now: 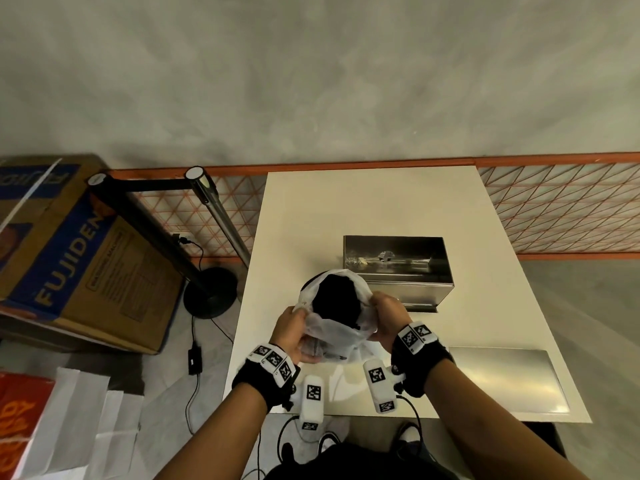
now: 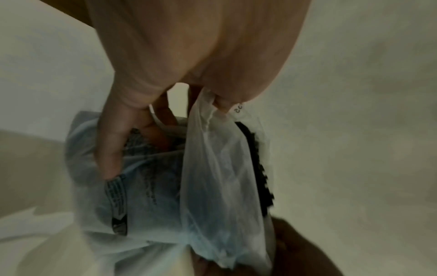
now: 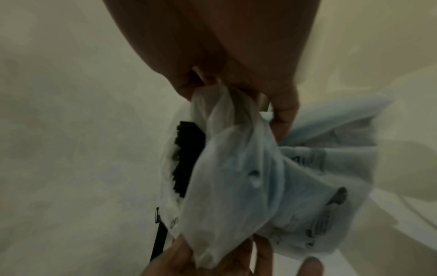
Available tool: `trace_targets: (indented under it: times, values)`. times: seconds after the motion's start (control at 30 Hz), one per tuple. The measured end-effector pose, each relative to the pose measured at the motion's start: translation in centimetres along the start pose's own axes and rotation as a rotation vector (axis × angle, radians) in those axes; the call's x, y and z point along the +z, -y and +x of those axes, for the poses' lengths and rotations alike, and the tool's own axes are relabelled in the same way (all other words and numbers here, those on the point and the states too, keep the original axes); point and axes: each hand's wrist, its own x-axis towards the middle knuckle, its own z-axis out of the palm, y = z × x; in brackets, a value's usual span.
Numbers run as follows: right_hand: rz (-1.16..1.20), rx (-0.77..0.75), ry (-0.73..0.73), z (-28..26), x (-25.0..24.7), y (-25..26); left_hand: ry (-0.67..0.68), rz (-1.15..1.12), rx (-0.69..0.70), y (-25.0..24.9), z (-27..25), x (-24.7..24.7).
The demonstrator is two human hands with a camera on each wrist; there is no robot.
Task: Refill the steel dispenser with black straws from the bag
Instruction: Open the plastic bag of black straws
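A translucent white plastic bag (image 1: 332,327) full of black straws (image 1: 337,299) stands upright over the near middle of the white table (image 1: 298,209). My left hand (image 1: 294,323) pinches the left rim of the bag's mouth; my right hand (image 1: 388,317) pinches the right rim, and the mouth gapes between them. In the left wrist view the bag film (image 2: 217,168) hangs from my fingers with straw ends (image 2: 257,168) showing. The right wrist view shows the bag (image 3: 236,177) and straw ends (image 3: 187,158). The steel dispenser (image 1: 398,265) sits just behind the bag, its top uncovered.
A flat steel sheet (image 1: 502,379), perhaps the dispenser's lid, lies at the table's near right. Left of the table stand a barrier post (image 1: 221,216), a black post base (image 1: 209,292) and a large cardboard box (image 1: 79,258). An orange mesh fence (image 1: 561,209) runs behind.
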Motion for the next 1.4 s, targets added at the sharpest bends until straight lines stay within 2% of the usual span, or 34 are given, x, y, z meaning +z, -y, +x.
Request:
trace_targets:
  times: [0.1, 0.27, 0.47, 0.57, 0.6, 0.7, 0.8, 0.87, 0.9, 0.97, 1.03, 1.1, 1.2, 1.27, 1.33, 1.4]
  values:
    - [-0.058, 0.077, 0.031, 0.6, -0.1, 0.0, 0.027, -0.006, -0.015, 0.6, 0.6, 0.4]
    - [-0.052, 0.198, 0.157, 0.5, -0.2, -0.4, 0.117, -0.244, -0.041, 0.4, 0.7, 1.0]
    - [0.099, 0.096, 0.234, 0.3, -1.0, 0.3, -0.052, -0.376, 0.107, 1.1, 0.7, 1.3]
    - [0.182, -0.011, 0.328, 0.7, -1.5, 0.3, -0.170, -0.363, 0.088, 1.4, 0.2, 1.6]
    - [0.209, -0.031, 0.325, 1.1, -1.6, 0.2, -0.196, -0.342, 0.094, 1.5, 0.2, 1.8]
    - [0.214, -0.105, 0.256, 1.5, -1.5, -0.7, -0.150, -0.270, 0.096, 2.2, 1.4, 1.4]
    - [0.100, -0.159, 0.180, 1.3, -1.6, -1.3, -0.132, 0.110, 0.152, 1.0, 1.5, 1.1]
    - [-0.006, -0.201, 0.140, 1.3, -1.5, -1.4, -0.242, 0.458, 0.309, -0.1, 1.2, 1.1]
    - [-0.090, -0.233, 0.105, 1.4, -1.3, -1.4, -0.279, 0.589, 0.432, -0.9, 0.8, 1.1]
    - [-0.293, -0.316, 0.034, 2.5, -1.3, -1.7, -0.260, 0.705, 0.645, -2.2, 0.2, 1.5]
    - [-0.517, -0.393, 0.000, 3.3, -1.6, -2.0, -0.179, 0.782, 0.730, -3.1, 0.2, 2.1]
    - [-0.648, -0.445, -0.035, 2.2, -1.2, -1.6, -0.158, 0.821, 0.740, -3.6, 0.8, 2.7]
    - [-0.677, -0.612, -0.099, 0.8, -0.5, -1.1, -0.256, 0.752, 0.792, -3.8, 1.4, 3.4]
    - [-0.680, -0.713, -0.109, 0.4, -0.2, -0.7, -0.288, 0.711, 0.775, -3.7, 1.8, 3.4]
    - [-0.698, -0.711, -0.116, 0.6, -0.2, -0.3, -0.286, 0.650, 0.697, -3.5, 2.6, 3.1]
    - [-0.664, -0.640, -0.085, 1.1, -0.4, 0.2, -0.238, 0.498, 0.585, -3.5, 3.7, 2.7]
